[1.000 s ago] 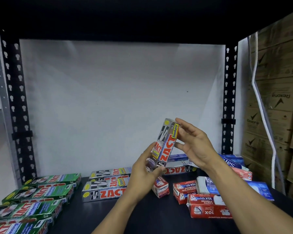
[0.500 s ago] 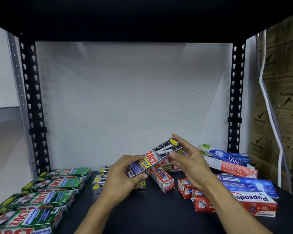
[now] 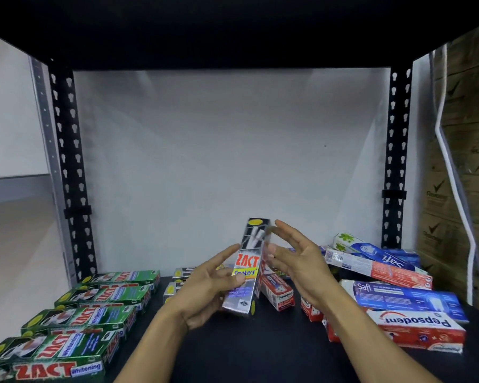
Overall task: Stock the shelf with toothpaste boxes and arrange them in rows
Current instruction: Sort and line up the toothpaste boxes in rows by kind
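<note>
Head view shows the left hand (image 3: 205, 294) gripping a silver ZACT Smokers toothpaste box (image 3: 246, 269) upright above the black shelf (image 3: 233, 355), thumb across its front. The right hand (image 3: 299, 261) is just beside the box's right edge, fingers (image 3: 288, 230) straight and spread, holding nothing. Green ZACT Whitening boxes (image 3: 94, 313) lie in rows at left; a Pepsodent box (image 3: 418, 327) lies at right

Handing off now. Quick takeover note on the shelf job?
Left hand: grips the silver ZACT Smokers box, upright above the shelf.
Right hand: open, fingers straight, beside the box.
Done: green ZACT Whitening boxes rowed at left.
Left: set the held box with the silver ZACT boxes behind the hands; sort the mixed boxes at right.
</note>
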`<state>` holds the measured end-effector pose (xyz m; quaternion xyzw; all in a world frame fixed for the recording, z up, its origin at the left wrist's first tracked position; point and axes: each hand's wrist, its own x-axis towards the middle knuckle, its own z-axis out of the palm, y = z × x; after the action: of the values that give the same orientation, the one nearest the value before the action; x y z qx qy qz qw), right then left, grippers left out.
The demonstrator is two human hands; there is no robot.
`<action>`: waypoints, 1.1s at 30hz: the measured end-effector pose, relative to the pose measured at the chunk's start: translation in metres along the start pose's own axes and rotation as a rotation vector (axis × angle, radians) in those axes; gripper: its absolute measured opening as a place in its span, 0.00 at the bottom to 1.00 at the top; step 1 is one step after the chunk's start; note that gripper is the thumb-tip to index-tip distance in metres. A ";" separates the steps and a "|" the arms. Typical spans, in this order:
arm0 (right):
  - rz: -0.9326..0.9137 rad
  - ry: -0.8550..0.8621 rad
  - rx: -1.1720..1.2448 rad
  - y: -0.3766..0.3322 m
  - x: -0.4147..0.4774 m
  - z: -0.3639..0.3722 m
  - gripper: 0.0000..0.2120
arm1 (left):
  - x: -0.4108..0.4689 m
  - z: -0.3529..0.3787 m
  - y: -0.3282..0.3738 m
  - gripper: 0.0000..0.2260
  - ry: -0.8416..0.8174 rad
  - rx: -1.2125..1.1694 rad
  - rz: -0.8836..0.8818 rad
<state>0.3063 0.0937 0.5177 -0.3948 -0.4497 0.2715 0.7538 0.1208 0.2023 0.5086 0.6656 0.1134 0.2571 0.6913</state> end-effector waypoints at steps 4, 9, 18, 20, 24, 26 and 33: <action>0.061 -0.088 -0.150 0.021 -0.009 0.010 0.31 | 0.005 0.003 -0.006 0.39 0.206 -0.104 0.069; 0.045 -0.222 -0.316 0.037 -0.022 0.025 0.30 | 0.004 -0.003 -0.011 0.46 0.420 -0.168 0.161; -0.017 -0.122 -0.361 0.039 -0.027 0.027 0.21 | 0.006 -0.003 -0.013 0.29 0.488 -0.280 0.217; -0.013 -0.119 -0.353 0.037 -0.028 0.025 0.21 | 0.006 -0.003 -0.012 0.31 0.489 -0.280 0.239; 0.025 -0.106 -0.321 0.037 -0.030 0.021 0.19 | 0.004 -0.010 -0.010 0.42 0.532 -0.339 0.255; 0.039 -0.110 -0.305 0.037 -0.033 0.018 0.18 | 0.001 -0.013 -0.009 0.44 0.529 -0.371 0.252; 0.050 -0.139 -0.320 0.041 -0.055 0.023 0.32 | -0.016 -0.001 -0.010 0.43 0.628 -0.249 0.298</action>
<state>0.2590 0.0823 0.4645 -0.5013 -0.5283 0.2418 0.6412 0.1089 0.1952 0.4955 0.4742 0.1896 0.5586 0.6536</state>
